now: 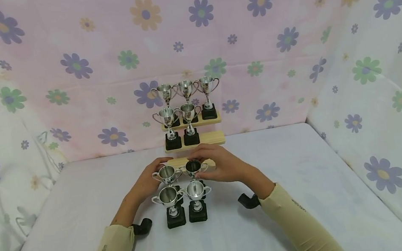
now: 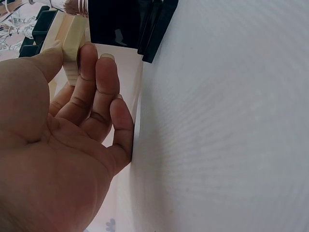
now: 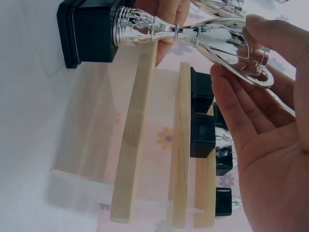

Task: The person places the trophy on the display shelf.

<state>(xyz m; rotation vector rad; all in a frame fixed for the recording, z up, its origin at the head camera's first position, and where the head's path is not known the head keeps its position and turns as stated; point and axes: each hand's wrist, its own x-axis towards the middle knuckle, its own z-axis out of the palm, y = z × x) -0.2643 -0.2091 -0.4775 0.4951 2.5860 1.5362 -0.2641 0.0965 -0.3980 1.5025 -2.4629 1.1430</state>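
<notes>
My right hand (image 1: 226,165) holds a small silver trophy (image 3: 222,38) by its two-handled cup, thumb on one side and fingers on the other. Its black base (image 3: 91,34) is at the left of the right wrist view, in front of the lowest wooden board (image 3: 130,140). My left hand (image 1: 149,181) pinches the left end of that board (image 2: 73,41) between thumb and fingers. Beside the held trophy stands another trophy (image 1: 166,173), close to the left hand. Two more trophies, a left one (image 1: 168,197) and a right one (image 1: 195,190), stand in front on the table.
Behind my hands rises a stepped stand. Its top board (image 1: 219,119) bears three trophies; its middle board (image 1: 212,137) bears two, at the left and centre. The white-covered table (image 1: 288,173) ends at a flowered cloth backdrop (image 1: 111,91). Black curved pieces show by both forearms.
</notes>
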